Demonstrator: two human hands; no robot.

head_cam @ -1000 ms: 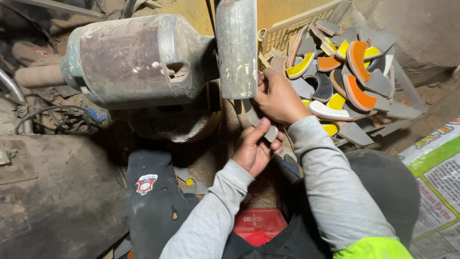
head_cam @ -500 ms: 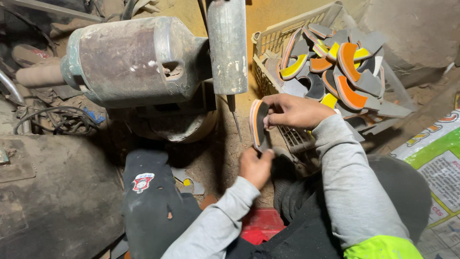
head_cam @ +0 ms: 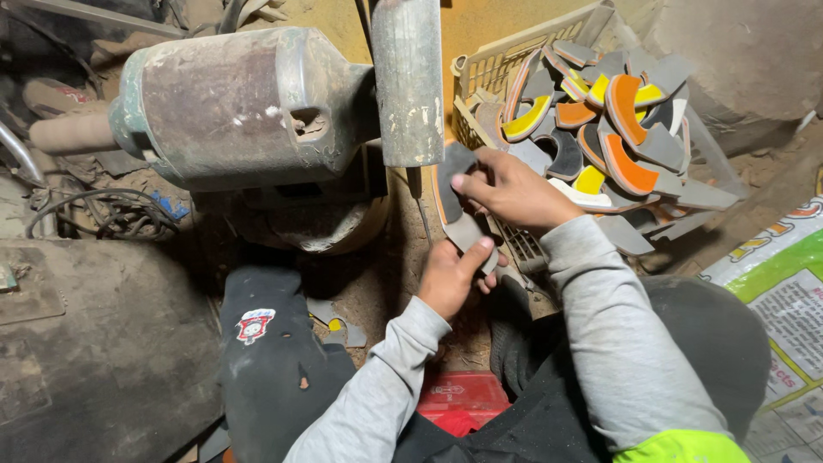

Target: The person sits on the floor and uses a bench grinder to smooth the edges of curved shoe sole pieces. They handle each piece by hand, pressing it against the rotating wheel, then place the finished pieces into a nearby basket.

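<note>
My right hand (head_cam: pixel 510 189) and my left hand (head_cam: pixel 453 276) together hold a curved grey sole piece (head_cam: pixel 457 201) with an orange edge, just below and right of the grinder's wheel (head_cam: pixel 407 81). My right hand grips its upper end with the fingers spread over the face. Lower down, my left thumb and fingers pinch its bottom end. The dusty motor body (head_cam: pixel 231 103) of the grinder lies to the left of the wheel.
A cream plastic basket (head_cam: pixel 480 73) at the upper right holds several grey, orange and yellow sole pieces (head_cam: pixel 621 141). A printed sack (head_cam: pixel 784 283) lies at the right. My knees in dark trousers (head_cam: pixel 266 360) frame a red box (head_cam: pixel 463 399). Cables (head_cam: pixel 94 214) lie left.
My right hand has drawn the sole piece down from the wheel's edge and turned it. My left hand has come up and taken hold of its lower end.
</note>
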